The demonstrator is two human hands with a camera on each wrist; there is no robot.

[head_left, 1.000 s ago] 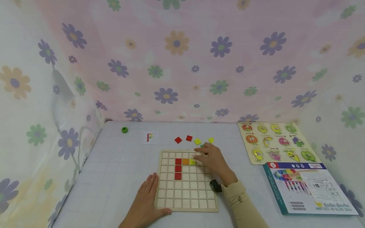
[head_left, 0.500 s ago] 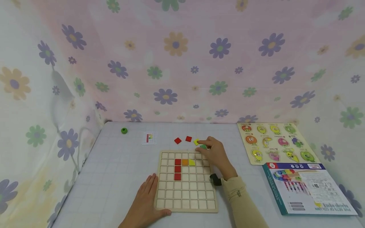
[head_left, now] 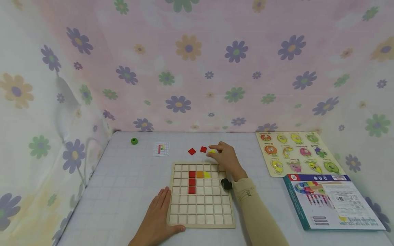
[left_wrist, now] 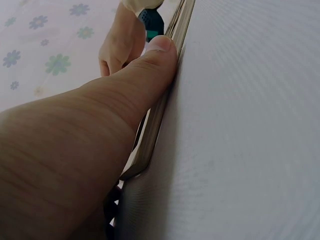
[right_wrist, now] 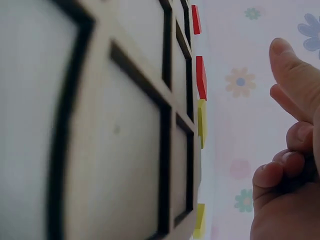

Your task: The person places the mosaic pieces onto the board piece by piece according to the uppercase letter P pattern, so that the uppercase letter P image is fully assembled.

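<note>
A wooden grid board (head_left: pixel 201 208) lies on the table, with three red tiles in a column (head_left: pixel 192 182), an orange tile (head_left: pixel 200 174) and a yellow tile (head_left: pixel 207 175) set in it. My left hand (head_left: pixel 158 215) lies flat at its lower left corner, the thumb (left_wrist: pixel 150 65) against the board's edge (left_wrist: pixel 160 115). My right hand (head_left: pixel 223 156) hovers just beyond the board's far edge. Its index finger (right_wrist: pixel 292 70) is stretched over a loose yellow tile (head_left: pixel 211 151) and its other fingers are curled. Whether they hold anything is hidden.
Two loose red tiles (head_left: pixel 192 151) (head_left: pixel 203 149) lie left of the right hand. A pattern card (head_left: pixel 161 149) and a green ring (head_left: pixel 134 140) sit farther left. A fruit puzzle board (head_left: pixel 298 152) and a printed box (head_left: pixel 330 201) lie at the right.
My right hand left the board's top row and moved up and left to the loose tiles. The green tile and a second yellow tile are now hidden under it. The left hand stayed put.
</note>
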